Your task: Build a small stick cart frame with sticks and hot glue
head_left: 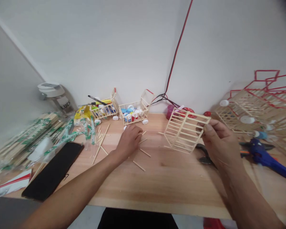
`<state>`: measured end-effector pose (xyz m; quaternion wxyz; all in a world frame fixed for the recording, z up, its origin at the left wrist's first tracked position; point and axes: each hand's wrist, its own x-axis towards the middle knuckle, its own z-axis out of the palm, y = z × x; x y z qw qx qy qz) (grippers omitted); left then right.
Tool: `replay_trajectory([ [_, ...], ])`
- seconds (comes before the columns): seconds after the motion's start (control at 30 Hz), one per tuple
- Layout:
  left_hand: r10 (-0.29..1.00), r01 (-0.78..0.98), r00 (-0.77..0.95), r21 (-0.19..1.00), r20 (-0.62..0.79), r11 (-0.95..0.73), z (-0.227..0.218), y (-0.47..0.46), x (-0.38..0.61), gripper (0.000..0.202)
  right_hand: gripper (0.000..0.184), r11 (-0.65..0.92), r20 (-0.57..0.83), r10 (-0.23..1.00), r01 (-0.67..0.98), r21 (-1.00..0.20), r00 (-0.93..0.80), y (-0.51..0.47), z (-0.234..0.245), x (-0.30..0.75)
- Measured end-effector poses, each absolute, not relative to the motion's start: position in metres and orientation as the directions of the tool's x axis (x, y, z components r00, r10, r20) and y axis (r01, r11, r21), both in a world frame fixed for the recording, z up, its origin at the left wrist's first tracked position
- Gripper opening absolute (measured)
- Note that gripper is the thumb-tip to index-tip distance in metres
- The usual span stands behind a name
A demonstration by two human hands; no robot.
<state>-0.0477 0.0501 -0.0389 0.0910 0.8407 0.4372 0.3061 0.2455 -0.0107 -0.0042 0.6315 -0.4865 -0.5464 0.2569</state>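
My right hand (215, 141) pinches the right edge of a small basket frame of thin wooden sticks (184, 130) and holds it just above the wooden table (162, 181). My left hand (130, 140) rests knuckles up on the table, its fingers curled over loose wooden sticks (140, 159) scattered there. I cannot make out whether it grips one.
Two small stick carts (133, 111) filled with bottle caps stand by the wall. Packs of sticks (26, 136) and a black phone (53, 170) lie at left. A blue glue gun (264, 156), pliers (205, 156) and larger stick carts (259, 111) sit at right. Red-black cables (173, 63) hang down the wall.
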Motion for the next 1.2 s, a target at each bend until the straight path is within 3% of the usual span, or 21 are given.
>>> replay_trajectory([
  [0.1,0.799,0.669,0.404,0.451,0.446,-0.591,-0.037,0.050,-0.049,0.017,0.023,0.387,0.357,0.884,-0.047,-0.921,0.302,-0.009,0.007,0.240],
  [0.17,0.812,0.641,0.376,0.507,0.447,-0.576,-0.034,0.048,-0.049,0.019,0.026,0.375,0.320,0.893,-0.132,-0.917,0.315,-0.006,0.010,0.235],
  [0.37,0.860,0.377,0.296,0.776,0.416,-0.506,-0.024,0.042,-0.048,0.026,0.023,0.319,0.237,0.918,-0.238,-0.917,0.318,0.007,-0.015,0.231],
  [0.5,0.863,0.196,0.338,0.869,0.375,-0.455,-0.021,0.041,-0.045,0.028,0.022,0.235,0.167,0.954,-0.273,-0.933,0.251,0.011,-0.034,0.228],
  [0.83,0.867,0.150,0.358,0.894,0.348,-0.421,-0.022,0.039,-0.036,0.011,0.023,0.117,0.028,0.981,-0.466,-0.877,0.194,0.013,-0.039,0.230],
  [1.2,0.824,0.200,0.355,0.825,0.442,-0.529,-0.020,0.038,-0.031,0.009,0.014,-0.010,-0.099,0.972,-0.382,-0.924,0.214,0.015,-0.044,0.250],
])
